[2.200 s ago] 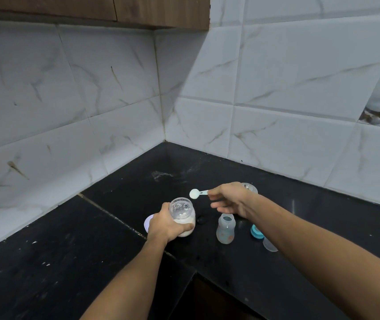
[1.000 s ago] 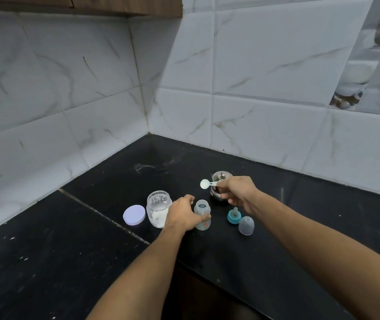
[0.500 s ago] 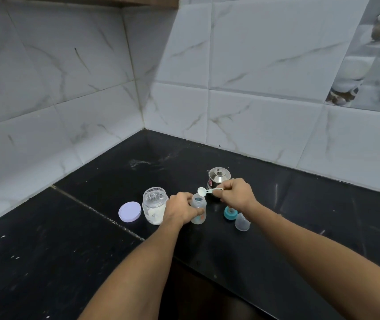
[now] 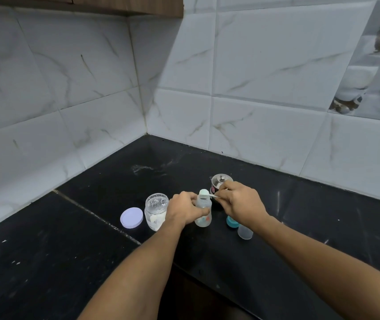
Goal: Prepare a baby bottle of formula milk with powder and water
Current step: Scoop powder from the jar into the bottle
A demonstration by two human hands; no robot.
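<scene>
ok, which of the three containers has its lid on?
The small steel pot behind the right hand, knobbed lid on; powder jar and baby bottle stand open.

Black, flecked pale, on the countertop [image 4: 46,262]; white with grey-brown veins across the wall tiles [image 4: 265,65]; lilac on the lid [image 4: 131,217]; teal on the ring [image 4: 232,222]; perhaps red-and-blue print on the clear bottle [image 4: 204,219].

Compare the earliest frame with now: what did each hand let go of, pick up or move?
The left hand let go of the powder jar and now grips the baby bottle. The right hand, pinching the scoop throughout, brought it over to the bottle's mouth. The purple lid, teal collar, clear cap and steel pot stayed put.
</scene>
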